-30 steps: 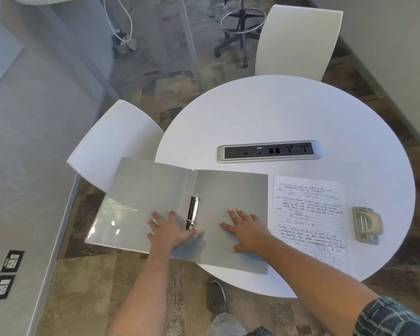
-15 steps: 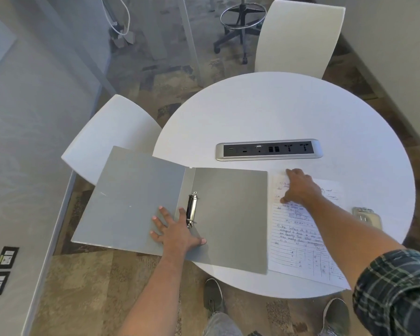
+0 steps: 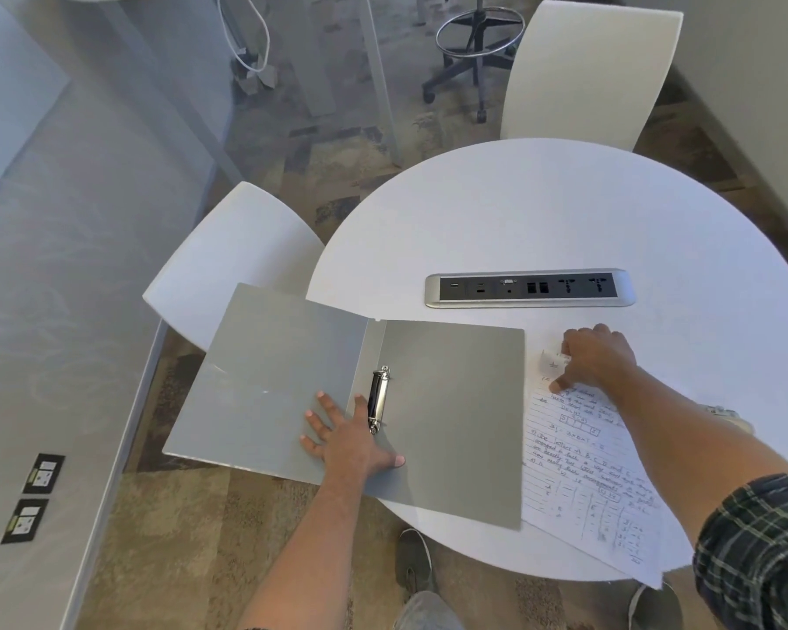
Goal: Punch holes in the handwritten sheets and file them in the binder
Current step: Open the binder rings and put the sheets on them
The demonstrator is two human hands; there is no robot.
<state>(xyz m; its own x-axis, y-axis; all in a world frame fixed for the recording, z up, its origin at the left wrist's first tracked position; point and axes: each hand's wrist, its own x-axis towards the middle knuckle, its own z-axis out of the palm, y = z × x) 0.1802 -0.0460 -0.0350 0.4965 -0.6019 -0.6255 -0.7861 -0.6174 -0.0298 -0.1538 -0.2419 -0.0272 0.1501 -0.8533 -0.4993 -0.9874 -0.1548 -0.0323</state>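
A grey ring binder [image 3: 451, 402] lies open on the round white table [image 3: 542, 211], its left cover hanging past the table's edge. My left hand [image 3: 349, 441] rests flat on the binder beside the metal ring mechanism [image 3: 378, 399]. Right of the binder lie the handwritten sheets [image 3: 583, 470]. My right hand [image 3: 594, 359] is at their top edge, fingers curled, pinching the top left corner so that it curls up. The hole punch [image 3: 726, 413] is almost hidden behind my right forearm.
A power and data socket strip [image 3: 529, 287] is set into the table's middle. White chairs stand at the left [image 3: 228, 261] and at the far side [image 3: 587, 70]. My shoes show below the table's near edge.
My right hand left the binder, reached to the top of the sheets and now lifts their corner. My left hand stays on the binder, whose left cover has settled flatter.
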